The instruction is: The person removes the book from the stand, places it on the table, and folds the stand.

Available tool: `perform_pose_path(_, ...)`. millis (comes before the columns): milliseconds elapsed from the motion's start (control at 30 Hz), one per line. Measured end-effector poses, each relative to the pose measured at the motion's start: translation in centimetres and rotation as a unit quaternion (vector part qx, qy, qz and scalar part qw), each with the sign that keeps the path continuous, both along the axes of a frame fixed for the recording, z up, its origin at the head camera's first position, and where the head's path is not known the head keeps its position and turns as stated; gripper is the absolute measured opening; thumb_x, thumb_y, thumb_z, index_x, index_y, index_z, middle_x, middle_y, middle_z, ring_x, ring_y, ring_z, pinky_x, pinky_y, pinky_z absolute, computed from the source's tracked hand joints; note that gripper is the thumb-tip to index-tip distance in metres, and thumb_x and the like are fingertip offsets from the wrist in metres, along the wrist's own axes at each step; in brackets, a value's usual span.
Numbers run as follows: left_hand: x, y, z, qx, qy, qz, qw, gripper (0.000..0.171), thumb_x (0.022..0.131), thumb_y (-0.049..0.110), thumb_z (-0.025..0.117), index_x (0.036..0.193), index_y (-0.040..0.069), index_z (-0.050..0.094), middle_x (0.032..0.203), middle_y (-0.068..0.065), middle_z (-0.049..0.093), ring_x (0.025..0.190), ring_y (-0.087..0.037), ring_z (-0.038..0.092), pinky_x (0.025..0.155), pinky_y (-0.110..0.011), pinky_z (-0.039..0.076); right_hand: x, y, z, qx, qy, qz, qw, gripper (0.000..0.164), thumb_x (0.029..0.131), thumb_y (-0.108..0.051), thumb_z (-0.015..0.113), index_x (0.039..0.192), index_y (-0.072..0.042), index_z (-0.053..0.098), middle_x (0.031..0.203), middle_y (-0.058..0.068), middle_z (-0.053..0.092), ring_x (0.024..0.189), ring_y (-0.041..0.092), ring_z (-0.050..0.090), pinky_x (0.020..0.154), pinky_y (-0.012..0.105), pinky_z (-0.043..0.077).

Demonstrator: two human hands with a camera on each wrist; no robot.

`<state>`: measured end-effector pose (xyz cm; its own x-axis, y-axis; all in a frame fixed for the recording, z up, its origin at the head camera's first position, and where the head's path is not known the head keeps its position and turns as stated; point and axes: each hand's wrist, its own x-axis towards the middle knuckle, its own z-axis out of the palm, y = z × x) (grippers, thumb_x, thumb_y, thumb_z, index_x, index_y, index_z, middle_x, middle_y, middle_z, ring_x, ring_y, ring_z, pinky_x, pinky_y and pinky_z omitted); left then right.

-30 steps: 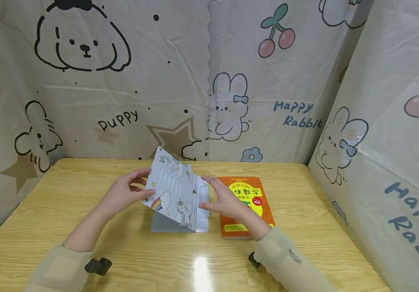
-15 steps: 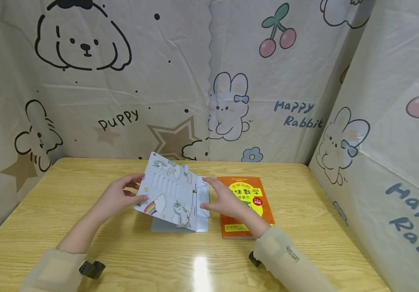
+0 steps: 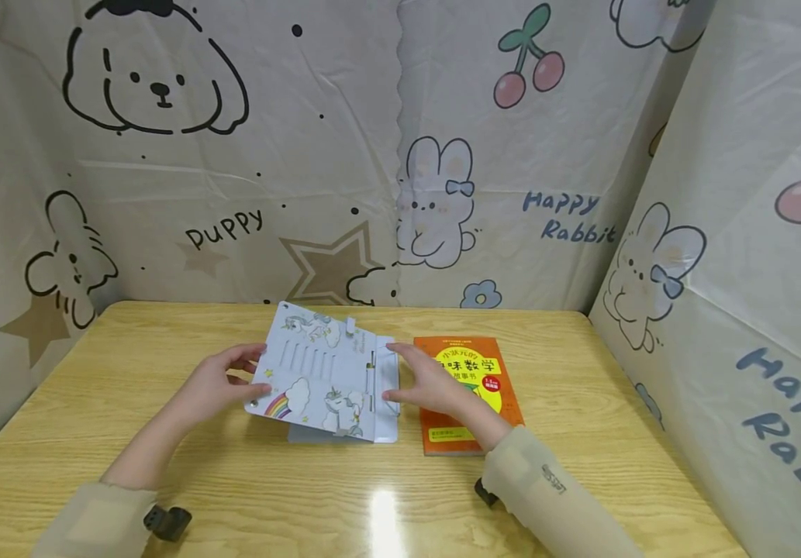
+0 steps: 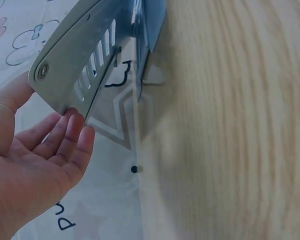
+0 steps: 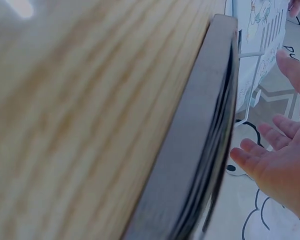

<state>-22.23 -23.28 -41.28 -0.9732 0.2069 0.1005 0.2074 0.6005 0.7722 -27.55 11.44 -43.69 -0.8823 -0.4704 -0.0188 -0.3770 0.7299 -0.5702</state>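
Observation:
A white folding book stand [image 3: 316, 372] printed with unicorns and a rainbow lies partly unfolded on the table, its slotted panel tilted up over the base. My left hand [image 3: 217, 386] pinches the panel's left edge, thumb on the printed face and fingers behind it. In the left wrist view the left hand [image 4: 45, 150] is at the panel's [image 4: 85, 65] riveted corner. My right hand [image 3: 431, 381] has its fingers spread at the stand's right side, thumb and fingertips right by the base edge. The right wrist view has that hand [image 5: 285, 145] with extended fingers, gripping nothing.
An orange book [image 3: 470, 426] with a yellow circle on its cover lies right of the stand, partly under my right forearm. The wooden table [image 3: 267, 496] reaches back to a printed cloth [image 3: 330, 155] hanging behind it and along the sides.
The panel has swung down and to the left, its tilt lower than before. My left hand has moved left and slightly down with it; the right hand has stayed almost in place.

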Motion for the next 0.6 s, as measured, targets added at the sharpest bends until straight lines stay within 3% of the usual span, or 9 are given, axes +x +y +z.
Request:
perform_pose_path(467, -0.1, -1.1, -1.5, -0.017, -0.027, -0.013, 0.9994, 0.071, 0.078, 0.026, 0.078, 0.134, -0.004, 0.046, 0.118, -0.019, 0.059, 0.103, -0.03, 0.056, 0.074, -0.028, 0.049, -0.2, 0.0, -0.5, 0.002, -0.001, 0.039, 0.999, 0.08, 0.079, -0.039, 0.075, 0.144, -0.013, 0.038, 0.151, 0.003, 0.035, 0.138, 0.024, 0.032, 0.113, 0.042, 0.029)
perform_pose_path(600, -0.2, -1.2, -1.7, -0.025, -0.031, -0.022, 0.9989, 0.071, 0.078, 0.024, 0.078, 0.134, -0.005, 0.046, 0.116, -0.018, 0.059, 0.104, -0.03, 0.056, 0.079, -0.034, 0.048, -0.3, -0.1, -0.7, 0.012, 0.0, 0.042, 0.999, 0.079, 0.079, -0.04, 0.075, 0.144, -0.015, 0.038, 0.151, 0.002, 0.035, 0.139, 0.022, 0.031, 0.113, 0.041, 0.028)
